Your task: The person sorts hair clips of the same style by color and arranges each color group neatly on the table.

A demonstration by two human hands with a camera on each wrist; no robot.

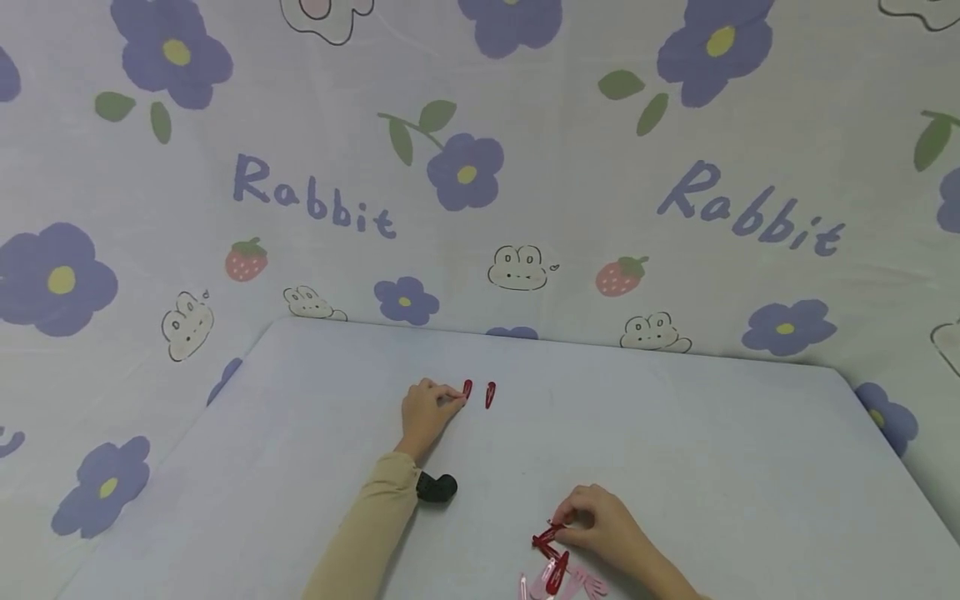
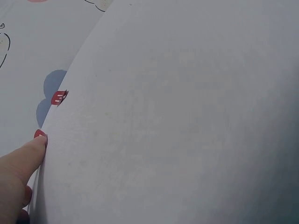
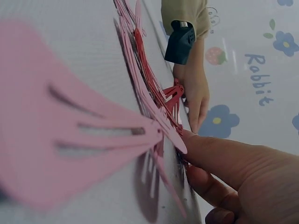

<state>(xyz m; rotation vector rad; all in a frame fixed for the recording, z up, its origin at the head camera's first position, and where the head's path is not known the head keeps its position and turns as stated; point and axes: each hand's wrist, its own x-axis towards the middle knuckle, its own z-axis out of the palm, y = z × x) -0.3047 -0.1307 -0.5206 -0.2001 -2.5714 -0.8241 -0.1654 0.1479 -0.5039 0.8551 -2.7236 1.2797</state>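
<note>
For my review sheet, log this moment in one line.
left hand: fingertips on red clip | second red clip: right of it | right hand: fingertips on another red clip in red-and-pink clip pile

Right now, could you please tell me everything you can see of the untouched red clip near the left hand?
The red clip is slim and glossy, perhaps coated metal, rounded at the far end, tapered at the near end; the left wrist view shows pale slit-like marks. It lies on the table, right of and apart from another clip at the left hand. No hand touches it.
</note>
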